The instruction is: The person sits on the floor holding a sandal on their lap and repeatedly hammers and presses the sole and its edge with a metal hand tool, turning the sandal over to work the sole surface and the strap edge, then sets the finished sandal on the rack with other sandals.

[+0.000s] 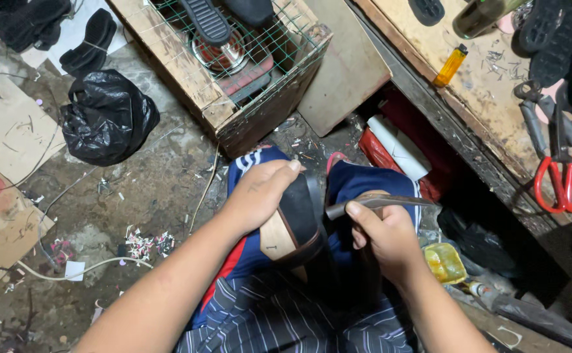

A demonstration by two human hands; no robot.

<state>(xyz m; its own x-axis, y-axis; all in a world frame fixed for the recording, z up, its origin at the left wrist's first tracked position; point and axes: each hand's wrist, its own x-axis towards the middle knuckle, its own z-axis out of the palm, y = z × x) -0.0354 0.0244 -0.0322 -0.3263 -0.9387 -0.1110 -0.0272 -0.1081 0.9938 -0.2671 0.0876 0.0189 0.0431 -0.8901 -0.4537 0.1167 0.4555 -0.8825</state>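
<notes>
My left hand (260, 193) presses down on a dark shoe (302, 212) fitted over a pale wooden last (277, 236), held on my lap between my knees. My right hand (381, 232) grips a metal tool (377, 201) with a long flat head that points right; its near end meets the shoe's edge. The shoe's far side is hidden under my left hand. Blue shorts and a striped shirt lie beneath.
A wooden crate with green wire mesh (233, 59) holds shoe soles straight ahead. A black plastic bag (106, 117) lies to the left on the littered floor. On the right a workbench (488, 91) carries a yellow lighter (451, 65), red-handled scissors (564, 176) and black soles.
</notes>
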